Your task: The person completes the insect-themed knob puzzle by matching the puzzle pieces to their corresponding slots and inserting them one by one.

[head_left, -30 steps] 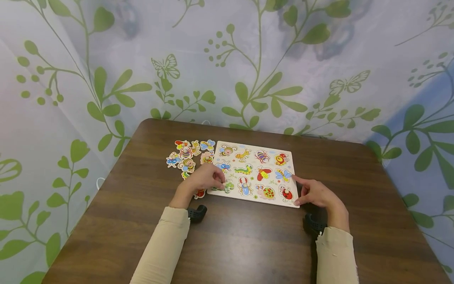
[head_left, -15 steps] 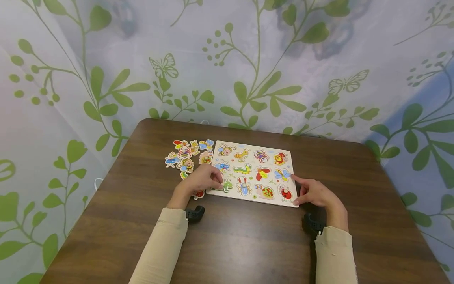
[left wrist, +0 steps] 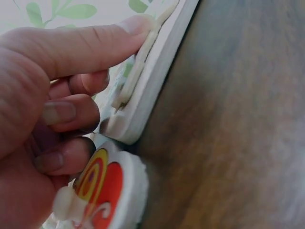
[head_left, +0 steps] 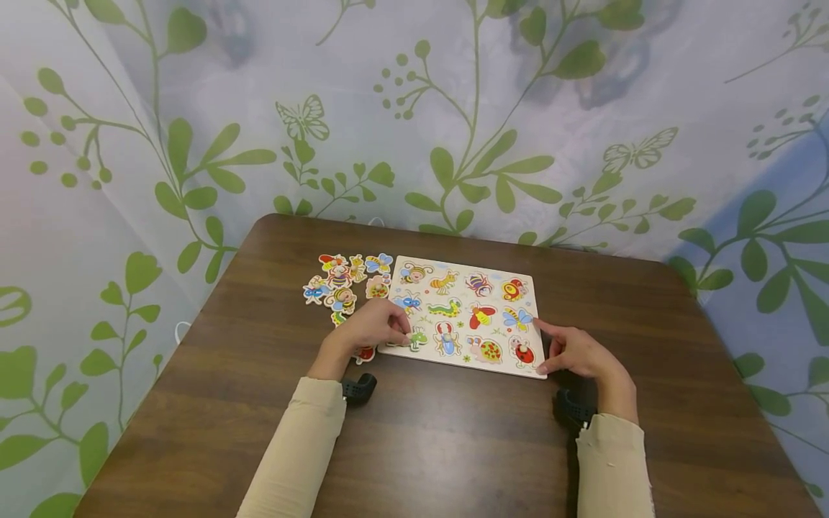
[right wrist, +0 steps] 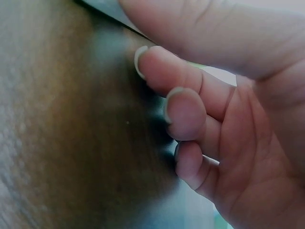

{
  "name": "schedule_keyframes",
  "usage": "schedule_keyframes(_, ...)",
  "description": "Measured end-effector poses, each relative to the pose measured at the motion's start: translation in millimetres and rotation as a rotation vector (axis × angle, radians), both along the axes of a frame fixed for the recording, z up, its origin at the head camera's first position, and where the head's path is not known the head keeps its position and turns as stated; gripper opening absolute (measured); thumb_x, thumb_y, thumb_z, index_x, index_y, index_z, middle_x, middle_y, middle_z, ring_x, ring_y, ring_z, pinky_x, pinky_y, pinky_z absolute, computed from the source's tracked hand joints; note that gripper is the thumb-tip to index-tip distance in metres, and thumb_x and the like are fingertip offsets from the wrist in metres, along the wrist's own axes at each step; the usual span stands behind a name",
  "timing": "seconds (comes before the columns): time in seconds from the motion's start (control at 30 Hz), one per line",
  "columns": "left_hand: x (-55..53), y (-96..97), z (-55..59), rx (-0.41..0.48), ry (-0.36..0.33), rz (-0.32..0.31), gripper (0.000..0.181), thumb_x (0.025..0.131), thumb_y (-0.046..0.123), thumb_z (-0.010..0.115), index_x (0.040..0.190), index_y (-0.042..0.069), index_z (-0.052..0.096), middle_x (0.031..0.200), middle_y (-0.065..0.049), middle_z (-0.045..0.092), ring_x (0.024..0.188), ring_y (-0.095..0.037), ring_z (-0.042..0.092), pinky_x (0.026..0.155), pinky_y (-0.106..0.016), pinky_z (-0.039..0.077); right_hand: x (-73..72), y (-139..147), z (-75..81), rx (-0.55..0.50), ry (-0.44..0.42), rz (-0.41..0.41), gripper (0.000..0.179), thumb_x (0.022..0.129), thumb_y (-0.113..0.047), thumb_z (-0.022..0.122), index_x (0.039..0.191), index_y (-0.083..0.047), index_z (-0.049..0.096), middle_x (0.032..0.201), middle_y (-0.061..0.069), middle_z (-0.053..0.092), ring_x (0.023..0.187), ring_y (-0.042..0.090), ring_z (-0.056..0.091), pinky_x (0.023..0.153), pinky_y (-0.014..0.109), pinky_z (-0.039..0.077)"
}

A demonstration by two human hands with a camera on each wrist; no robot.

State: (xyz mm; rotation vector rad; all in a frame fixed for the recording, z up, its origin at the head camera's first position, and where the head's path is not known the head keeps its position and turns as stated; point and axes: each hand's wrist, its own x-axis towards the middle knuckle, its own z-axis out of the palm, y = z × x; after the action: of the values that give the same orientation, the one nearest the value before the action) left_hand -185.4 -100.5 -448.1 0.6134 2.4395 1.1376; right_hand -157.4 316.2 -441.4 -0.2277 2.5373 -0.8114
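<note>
My left hand (head_left: 374,325) pinches a green grasshopper puzzle piece (head_left: 418,339) at the near left corner of the wooden insect puzzle board (head_left: 457,327). In the left wrist view, the thumb lies along the edge of that piece, which sits flat against the board. The index fingertip is hidden behind it. My right hand (head_left: 583,352) touches the board's right side, index finger at the edge and thumb at the near corner. Its other fingers are loosely bent and hold nothing, as the right wrist view shows.
Several loose insect pieces (head_left: 341,298) with knobs lie heaped left of the board. A red and yellow knobbed piece (left wrist: 107,191) lies just under my left hand. The brown wooden table (head_left: 447,446) ends at a leaf-patterned curtain (head_left: 363,144).
</note>
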Motion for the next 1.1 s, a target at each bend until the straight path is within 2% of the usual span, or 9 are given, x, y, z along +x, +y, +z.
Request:
schedule_keyframes(0.43,0.0,-0.4,-1.8,-0.071,0.031,0.003,0.012,0.077,0.021,0.082,0.075,0.021,0.071,0.063,0.003,0.057,0.059,-0.011,0.048,0.057,-0.027,0.041,0.3,0.7,-1.0,-0.003,-0.017,-0.004,0.1,0.07,-0.035,0.085,0.152,-0.015,0.032,0.076,0.006,0.052,0.067,0.018,0.047,0.059,0.027,0.04)
schedule_keyframes(0.53,-0.5,-4.5,-0.5,-0.045,0.027,0.016,0.011,0.077,0.024,0.082,0.083,0.021,0.073,0.065,0.003,0.057,0.061,-0.011,0.048,0.058,-0.027,0.04,0.5,0.2,-1.3,-0.004,-0.017,0.006,0.1,0.071,-0.035,0.085,0.152,-0.014,0.031,0.076,0.006,0.052,0.068,0.018,0.047,0.059,0.028,0.04)
schedule_keyframes(0.6,-1.8,-9.1,0.5,0.005,0.039,0.05,0.015,0.079,0.024,0.081,0.091,0.018,0.075,0.068,0.001,0.057,0.063,-0.013,0.048,0.059,-0.027,0.04,0.5,-0.3,-1.3,-0.003,-0.018,0.001,0.1,0.07,-0.035,0.085,0.152,-0.015,0.032,0.076,0.005,0.052,0.068,0.019,0.047,0.059,0.028,0.04)
schedule_keyframes(0.63,-2.8,-12.0,0.8,0.033,0.053,0.084,0.018,0.08,0.024,0.08,0.095,0.016,0.075,0.07,0.0,0.057,0.064,-0.014,0.048,0.059,-0.026,0.039,0.4,-0.4,-1.2,-0.002,-0.017,0.002,0.1,0.07,-0.035,0.085,0.152,-0.014,0.032,0.076,0.005,0.052,0.068,0.019,0.047,0.059,0.028,0.04)
schedule_keyframes(0.7,-4.9,-18.3,1.2,0.098,0.081,0.19,0.024,0.081,0.024,0.079,0.102,0.014,0.074,0.073,-0.001,0.057,0.065,-0.016,0.048,0.059,-0.027,0.039,0.3,-0.4,-0.9,0.001,-0.015,0.005,0.1,0.07,-0.036,0.085,0.152,-0.014,0.032,0.076,0.005,0.052,0.068,0.02,0.047,0.059,0.028,0.04)
schedule_keyframes(0.83,-9.8,-30.0,-0.7,0.232,0.137,0.47,0.027,0.084,0.022,0.077,0.109,0.01,0.073,0.08,-0.004,0.058,0.071,-0.019,0.049,0.06,-0.026,0.039,0.6,-0.6,0.8,0.006,-0.014,0.007,0.101,0.07,-0.037,0.085,0.152,-0.013,0.032,0.075,0.005,0.052,0.068,0.02,0.047,0.059,0.029,0.04)
schedule_keyframes(0.9,-12.3,-33.6,-2.7,0.3,0.149,0.584,0.027,0.085,0.018,0.076,0.11,0.009,0.072,0.083,-0.007,0.059,0.074,-0.02,0.049,0.061,-0.025,0.039,0.6,-0.6,1.6,0.007,-0.014,0.005,0.101,0.069,-0.037,0.085,0.152,-0.013,0.032,0.075,0.006,0.052,0.068,0.02,0.047,0.059,0.029,0.04)
schedule_keyframes(1.0,-16.0,-35.5,-6.8,0.351,0.171,0.695,0.028,0.085,0.014,0.075,0.112,0.007,0.071,0.087,-0.009,0.06,0.076,-0.02,0.051,0.062,-0.022,0.041,0.3,-0.4,2.1,0.01,-0.013,0.005,0.102,0.069,-0.037,0.085,0.152,-0.013,0.032,0.075,0.006,0.052,0.067,0.02,0.047,0.059,0.029,0.04)
schedule_keyframes(1.1,-18.7,-33.0,-9.9,0.354,0.207,0.757,0.028,0.084,0.011,0.075,0.112,0.006,0.071,0.089,-0.011,0.063,0.078,-0.021,0.055,0.065,-0.021,0.044,0.1,-0.2,2.0,0.019,-0.009,0.003,0.101,0.069,-0.037,0.085,0.152,-0.014,0.032,0.076,0.005,0.052,0.067,0.019,0.047,0.059,0.029,0.04)
